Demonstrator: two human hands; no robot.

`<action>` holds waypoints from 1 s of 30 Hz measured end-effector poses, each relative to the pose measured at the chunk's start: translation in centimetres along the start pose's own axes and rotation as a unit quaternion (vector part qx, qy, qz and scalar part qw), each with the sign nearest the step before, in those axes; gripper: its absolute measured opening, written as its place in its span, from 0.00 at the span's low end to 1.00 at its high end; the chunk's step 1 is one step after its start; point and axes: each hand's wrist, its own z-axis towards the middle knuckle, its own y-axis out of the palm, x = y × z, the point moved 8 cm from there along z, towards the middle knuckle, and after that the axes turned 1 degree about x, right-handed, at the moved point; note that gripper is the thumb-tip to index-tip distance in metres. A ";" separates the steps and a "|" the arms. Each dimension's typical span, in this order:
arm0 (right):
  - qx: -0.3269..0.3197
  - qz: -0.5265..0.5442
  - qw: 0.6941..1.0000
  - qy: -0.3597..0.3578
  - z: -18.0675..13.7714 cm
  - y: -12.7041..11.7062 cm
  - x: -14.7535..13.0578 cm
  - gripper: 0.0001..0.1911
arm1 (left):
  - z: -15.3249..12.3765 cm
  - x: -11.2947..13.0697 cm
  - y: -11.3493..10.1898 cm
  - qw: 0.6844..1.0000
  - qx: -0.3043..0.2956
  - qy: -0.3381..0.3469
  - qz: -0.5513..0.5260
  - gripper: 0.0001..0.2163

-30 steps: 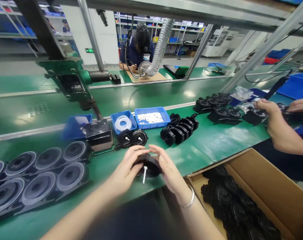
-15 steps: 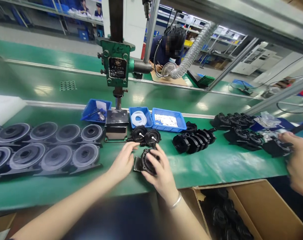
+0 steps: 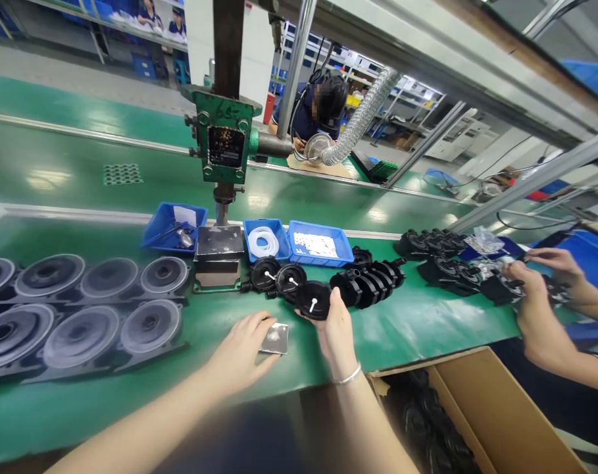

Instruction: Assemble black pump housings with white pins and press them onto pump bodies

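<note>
A black disc [image 3: 312, 301] w/ a white pin at its centre is being gripped by the right hand [image 3: 339, 334], fingers curled round its lower rim. It's being held low over the green bench [image 3: 417, 322], approx. mid-frame, just beside two more pinned discs [image 3: 266, 273] that are being left lying in a row to its left. A small shiny metal plate [image 3: 275, 338] is being touched at its left edge by the left hand [image 3: 239, 349]. That hand is being kept loosely open, palm down, fingertips on the plate, nothing clasped. Just right of the held disc, a stack of black parts [image 3: 370, 283] is being kept on edge. Behind, white rings are being stored in a blue tray [image 3: 252, 227], and small white bits in a wider blue tray [image 3: 345, 249] next to it. A third blue tray [image 3: 153, 234] is being kept left of the dark fixture block [image 3: 218, 253] under the green press [image 3: 224, 141]. Big black housings [image 3: 81, 309] are being laid out in two rows at far left. At lower right, black parts are being held in a cardboard box [image 3: 481, 388]. Further right, more black pieces are being handled by a co-worker's hands [image 3: 530, 293]. In the bkgd, another person [image 3: 306, 115] is being seen at a far bench.
</note>
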 end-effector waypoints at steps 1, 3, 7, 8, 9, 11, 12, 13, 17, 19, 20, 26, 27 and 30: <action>-0.004 0.014 1.000 0.015 0.3 0.6 0.6 0.28 | 0.0 0.0 0.1 1.000 0.003 0.002 0.013 0.24; -0.002 0.025 0.999 0.030 0.8 1.6 1.6 0.29 | -0.1 -0.1 0.2 0.999 0.014 -0.002 0.037 0.25; 0.011 -0.019 1.000 0.011 1.2 2.3 2.0 0.28 | -0.2 -0.4 0.1 0.998 0.036 -0.013 0.056 0.26; 0.017 -0.035 0.999 0.004 1.2 2.0 1.9 0.27 | -0.2 -0.5 0.0 0.998 0.038 -0.015 0.052 0.26; 0.025 -0.052 0.998 -0.005 1.2 1.5 1.8 0.27 | -0.2 -0.5 0.0 0.998 0.039 -0.018 0.045 0.25; 0.045 -0.093 0.994 -0.022 1.1 0.1 1.5 0.27 | -0.2 -0.7 -0.1 0.998 0.045 -0.023 0.024 0.23; 0.051 -0.115 0.992 -0.028 1.2 -0.6 1.3 0.27 | -0.2 -0.7 -0.3 0.998 0.054 -0.025 0.008 0.22; 0.049 -0.138 0.989 -0.031 1.2 -1.2 1.2 0.27 | -0.1 -0.8 -0.5 0.997 0.071 -0.028 -0.011 0.19; 0.007 -0.217 0.976 -0.033 2.0 -1.8 0.7 0.26 | 0.0 -1.4 -1.7 0.982 0.158 -0.034 -0.098 0.13; 0.003 -0.243 0.969 -0.046 2.6 -1.6 0.4 0.26 | 0.0 -2.0 -1.8 0.973 0.170 -0.048 -0.147 0.12; 0.000 -0.254 0.965 -0.058 2.9 -1.4 0.2 0.26 | 0.0 -2.3 -1.8 0.969 0.169 -0.061 -0.169 0.11; -0.076 -0.334 0.925 -0.165 4.0 1.3 -0.7 0.17 | 0.0 -2.6 -2.7 0.975 0.181 -0.069 -0.108 0.09; -0.088 -0.351 0.914 -0.183 4.1 1.6 -1.3 0.18 | 0.1 -2.0 -2.8 0.981 0.177 -0.051 -0.067 0.10; -0.118 -0.408 0.876 -0.229 4.5 1.7 -4.2 0.20 | 0.6 0.0 -2.2 0.991 0.130 0.009 0.032 0.15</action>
